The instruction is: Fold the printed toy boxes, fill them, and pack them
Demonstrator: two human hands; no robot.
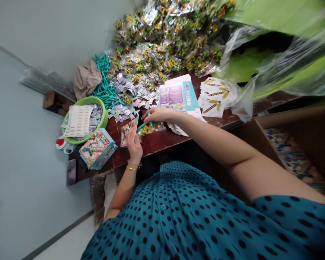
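My left hand (134, 142) is closed at the near edge of the table on a small printed box (126, 131), its fingers up along the box's right side. Just to the right, my right hand (159, 114) bends down with its fingers pinched on a teal plastic stick (150, 119). Under that hand lies a clear packet of green and orange pieces (152, 129). Further back are a heap of teal sticks (106, 77) and many small purple and white sachets (124, 112). A flattened teal and white carton (191, 94) lies beyond my right forearm.
A green basin (105, 117) holds sachets and label sheets (79, 121). Stacked printed boxes (98, 148) stand before it, near a phone (71, 172). Bagged colourful pieces (162, 39) pile up at the back. Pickaxe-print cards (213, 95) lie right; an open cardboard box (270, 144) stands below.
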